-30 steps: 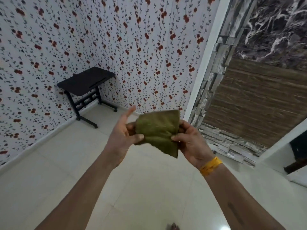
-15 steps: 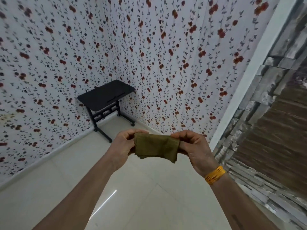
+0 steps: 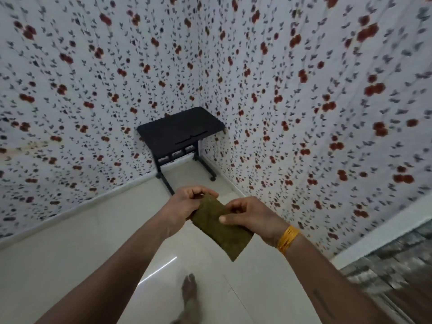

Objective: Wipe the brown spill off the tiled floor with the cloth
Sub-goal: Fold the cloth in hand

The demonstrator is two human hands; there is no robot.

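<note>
so far nothing has been wiped — the folded olive cloth (image 3: 219, 226) is up in the air, held between both hands above the pale tiled floor (image 3: 70, 253), and no brown spill shows anywhere on the tiles in view. by my reading the whole job is left: find the spill, get down to it, press the cloth on and rub.

both forearms reach out from the near edge and meet mid-scene. the left hand (image 3: 184, 204) has its grip curled round the cloth's far upper end, fingers bent over the top. the right hand (image 3: 250, 218), with a yellow bangle (image 3: 288, 239) at the wrist, pinches the cloth's right side, thumb on its face; the lower corner hangs free. a bare foot (image 3: 189, 291) shows below — blurred. a black worktop on wheels (image 3: 180, 129) stands in the far corner against floral wallpaper (image 3: 304, 113).
</note>
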